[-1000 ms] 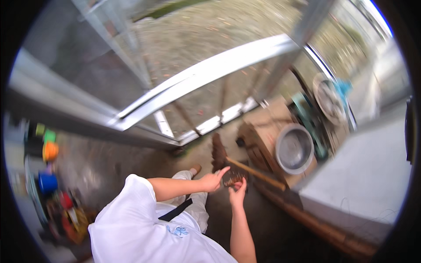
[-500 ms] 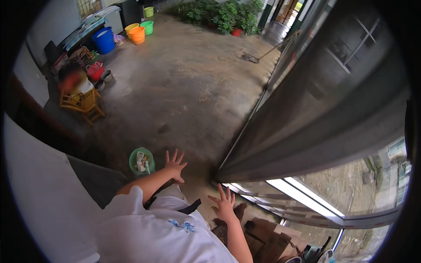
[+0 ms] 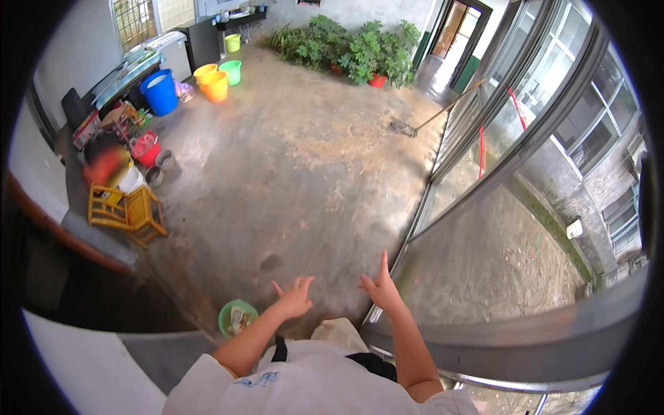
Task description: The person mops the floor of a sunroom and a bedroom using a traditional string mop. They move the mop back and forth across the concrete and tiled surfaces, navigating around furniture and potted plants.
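Both hands are held out in front of me, above the floor, with nothing in them. My left hand (image 3: 295, 299) has its thumb and some fingers stretched apart, pointing up and to the right; the green waste bin (image 3: 225, 321) with litter in it stands on the floor beside that forearm. My right hand (image 3: 382, 287) points its index finger forward with the thumb out to the side, its other fingers partly curled. It is nearest to the metal frame of the glass wall (image 3: 408, 238) and does not appear to touch it.
A wooden chair (image 3: 142, 211) stands at the left beside a blurred red and dark shape. Farther back are a blue bucket (image 3: 160, 93), orange buckets (image 3: 214, 86) and a green bucket (image 3: 231, 72). Leafy plants (image 3: 373, 52) line the far wall. A mop (image 3: 403, 128) leans at the right.
My view has swung so the glass wall and yard show more. Both hands, earlier spread wide, now have some fingers folded in; the right hand has moved up and to the right.
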{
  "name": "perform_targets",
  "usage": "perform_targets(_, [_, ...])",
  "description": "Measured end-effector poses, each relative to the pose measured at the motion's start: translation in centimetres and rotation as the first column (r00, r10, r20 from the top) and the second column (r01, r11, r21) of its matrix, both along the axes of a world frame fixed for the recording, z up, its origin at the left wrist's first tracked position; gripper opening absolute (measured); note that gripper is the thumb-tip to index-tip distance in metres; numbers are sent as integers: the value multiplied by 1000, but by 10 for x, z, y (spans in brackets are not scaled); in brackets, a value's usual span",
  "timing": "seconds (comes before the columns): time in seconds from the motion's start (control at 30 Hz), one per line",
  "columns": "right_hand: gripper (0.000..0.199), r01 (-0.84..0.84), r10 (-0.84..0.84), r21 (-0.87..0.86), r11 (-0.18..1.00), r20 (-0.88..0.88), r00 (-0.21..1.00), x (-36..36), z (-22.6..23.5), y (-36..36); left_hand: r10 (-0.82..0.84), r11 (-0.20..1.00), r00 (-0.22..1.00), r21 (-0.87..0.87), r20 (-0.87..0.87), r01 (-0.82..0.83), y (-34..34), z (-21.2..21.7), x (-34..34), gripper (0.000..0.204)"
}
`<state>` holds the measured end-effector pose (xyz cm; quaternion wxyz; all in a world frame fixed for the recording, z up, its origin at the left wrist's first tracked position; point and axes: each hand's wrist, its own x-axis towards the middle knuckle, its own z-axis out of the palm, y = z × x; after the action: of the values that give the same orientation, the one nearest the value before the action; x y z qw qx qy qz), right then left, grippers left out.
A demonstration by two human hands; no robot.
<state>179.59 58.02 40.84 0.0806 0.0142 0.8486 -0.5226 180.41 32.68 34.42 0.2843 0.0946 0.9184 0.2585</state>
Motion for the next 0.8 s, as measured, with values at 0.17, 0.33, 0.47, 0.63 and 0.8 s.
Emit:
perform_targets(0.17, [86,173,-99,-178,969,361,927,-122,-3,49,-161,961,987,228,7,155,63,27,-123,92])
perform_targets(0.33, [68,41,16,-125,991,427,904,-254,-18,96,-222,943,971,274,86,191,108,18,-269,85])
perform_targets(0.47, [38,-356,459,516,780,-83,885,-359,-30,108,-60,970,963,241,261,-4,118,33,-382,56])
perform_targets(0.63, [53,-436,444,112,893,-52,895,-491,-16,112,-70,983,994,176,86,54,70,-45,-536,41])
perform_targets(0.8, [80,-275,195,184,944,364,911,-622,-29,191,458,889,889,7,18,-458,96,-54,-725,68])
